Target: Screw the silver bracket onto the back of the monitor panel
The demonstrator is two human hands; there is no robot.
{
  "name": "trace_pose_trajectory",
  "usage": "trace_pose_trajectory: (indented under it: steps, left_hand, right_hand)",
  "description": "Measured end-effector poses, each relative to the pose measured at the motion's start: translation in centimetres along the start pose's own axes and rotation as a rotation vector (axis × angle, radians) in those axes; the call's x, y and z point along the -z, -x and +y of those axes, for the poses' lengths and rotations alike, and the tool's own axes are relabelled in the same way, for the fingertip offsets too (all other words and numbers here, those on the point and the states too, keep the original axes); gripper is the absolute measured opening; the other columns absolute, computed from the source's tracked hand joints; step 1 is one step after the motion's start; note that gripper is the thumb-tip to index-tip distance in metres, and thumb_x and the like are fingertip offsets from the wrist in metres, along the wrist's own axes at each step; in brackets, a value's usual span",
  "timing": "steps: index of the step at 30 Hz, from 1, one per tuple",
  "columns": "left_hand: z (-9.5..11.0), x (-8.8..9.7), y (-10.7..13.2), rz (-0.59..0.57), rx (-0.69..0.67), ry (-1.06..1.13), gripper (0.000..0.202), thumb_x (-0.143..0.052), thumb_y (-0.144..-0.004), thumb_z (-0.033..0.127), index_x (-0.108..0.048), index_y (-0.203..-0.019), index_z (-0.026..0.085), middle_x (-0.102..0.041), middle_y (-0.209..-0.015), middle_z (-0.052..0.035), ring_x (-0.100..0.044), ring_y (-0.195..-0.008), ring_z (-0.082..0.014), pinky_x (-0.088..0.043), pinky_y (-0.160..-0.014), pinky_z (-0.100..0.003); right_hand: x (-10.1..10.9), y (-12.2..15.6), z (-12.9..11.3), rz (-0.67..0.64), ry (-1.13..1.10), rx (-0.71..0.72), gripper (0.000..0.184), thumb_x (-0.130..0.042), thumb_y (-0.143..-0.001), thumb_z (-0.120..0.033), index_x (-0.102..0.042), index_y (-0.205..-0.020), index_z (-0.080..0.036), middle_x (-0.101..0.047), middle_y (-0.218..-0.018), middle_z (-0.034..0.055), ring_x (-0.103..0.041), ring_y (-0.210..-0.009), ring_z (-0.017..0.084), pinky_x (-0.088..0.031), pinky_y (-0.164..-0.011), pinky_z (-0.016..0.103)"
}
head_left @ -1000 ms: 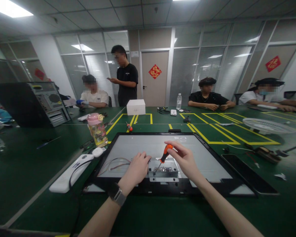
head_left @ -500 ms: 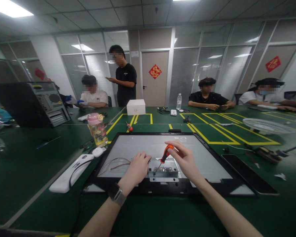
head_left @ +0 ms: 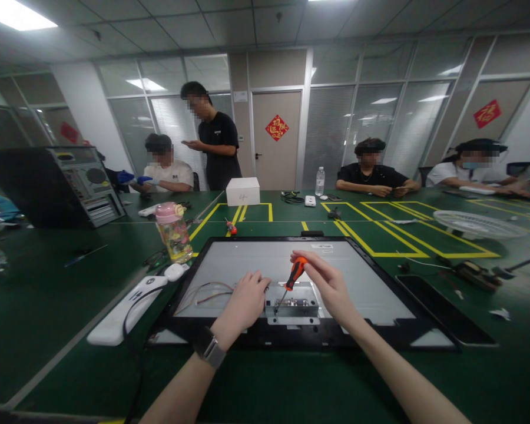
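Note:
A monitor (head_left: 229, 265) lies back-up on the green table, its grey metal rear panel bare inside a black frame. My right hand (head_left: 329, 285) pinches the orange-and-black handle of a small screwdriver (head_left: 291, 280), whose tip rests on the left end of a metal bracket (head_left: 294, 306) at the panel's near edge. My left hand (head_left: 245, 303), with a watch on the wrist, rests curled on the panel just left of the bracket, next to thin red and white wires (head_left: 205, 291). Whether its fingers hold anything is hidden.
A pink-lidded bottle (head_left: 174, 232), a white mouse-like object (head_left: 174, 271) and a long white part (head_left: 121, 310) lie to the left. A computer case (head_left: 62, 185) stands far left. A phone (head_left: 446, 312) and fan grille (head_left: 479, 224) are to the right. Several people sit or stand at the far side.
My right hand has shifted slightly on the screwdriver handle, which stays on the bracket. The standing person at the back has stepped a little to the left. My left hand has not moved.

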State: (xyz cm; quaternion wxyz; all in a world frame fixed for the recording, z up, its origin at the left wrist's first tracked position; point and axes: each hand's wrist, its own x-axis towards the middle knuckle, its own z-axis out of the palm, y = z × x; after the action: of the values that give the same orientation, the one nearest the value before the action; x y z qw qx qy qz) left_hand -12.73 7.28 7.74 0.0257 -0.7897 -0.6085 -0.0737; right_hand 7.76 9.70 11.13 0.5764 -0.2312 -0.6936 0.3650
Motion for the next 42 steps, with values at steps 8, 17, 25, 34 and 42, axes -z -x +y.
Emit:
trace_pose_trajectory:
  steps: [8, 17, 25, 34, 42]
  left_hand:
    - [0.0, 0.1, 0.1, -0.005, 0.006, 0.004, 0.042, -0.039, -0.091, 0.008, -0.057, -0.128, 0.019, -0.058, -0.118, -0.0103, -0.053, -0.107, -0.0265, -0.044, -0.096, -0.04]
    - [0.1, 0.3, 0.2, -0.021, 0.012, -0.009, 0.042, -0.037, -0.092, 0.01, -0.057, -0.127, 0.02, -0.058, -0.118, -0.0098, -0.053, -0.105, -0.0257, -0.045, -0.096, -0.04]
    - [-0.1, 0.2, 0.1, -0.016, 0.009, 0.039, 0.041, -0.038, -0.092, 0.009, -0.058, -0.126, 0.018, -0.058, -0.117, -0.0115, -0.053, -0.106, -0.0266, -0.044, -0.096, -0.041]
    - [-2.0, 0.2, 0.2, 0.013, -0.022, 0.379, 0.036, -0.041, -0.094, 0.019, -0.062, -0.123, 0.018, -0.062, -0.121, -0.0098, -0.056, -0.116, -0.0217, -0.042, -0.105, -0.035]
    - [-3.9, 1.0, 0.2, -0.215, -0.038, 0.652, 0.068, -0.069, -0.079, 0.044, -0.05, -0.14, 0.022, -0.045, -0.152, -0.0061, -0.038, -0.142, -0.0263, -0.03, -0.118, -0.037]
  right_hand:
    - [-0.1, -0.2, 0.4, 0.111, 0.025, 0.002, 0.019, -0.072, -0.083, -0.04, -0.075, -0.092, -0.024, -0.065, -0.088, 0.0046, -0.065, -0.08, 0.021, -0.055, -0.073, 0.034]
    - [0.4, 0.0, 0.9, -0.029, -0.121, -0.098, 0.029, -0.055, -0.096, -0.04, -0.071, -0.117, -0.029, -0.072, -0.105, 0.006, -0.066, -0.105, 0.024, -0.048, -0.097, 0.042]
    - [0.2, -0.2, 0.6, 0.028, -0.071, -0.086, 0.023, -0.068, -0.086, -0.043, -0.076, -0.1, -0.027, -0.068, -0.087, 0.0029, -0.066, -0.076, 0.019, -0.055, -0.072, 0.034]
    - [0.4, -0.2, 1.4, 0.043, -0.179, -0.164, 0.032, -0.069, -0.086, -0.047, -0.072, -0.11, -0.026, -0.077, -0.101, 0.0068, -0.07, -0.099, 0.025, -0.052, -0.094, 0.045]
    - [0.2, 0.0, 2.1, 0.024, -0.154, -0.163, 0.029, -0.071, -0.083, -0.049, -0.074, -0.099, -0.025, -0.073, -0.093, 0.0048, -0.068, -0.086, 0.022, -0.055, -0.086, 0.04]
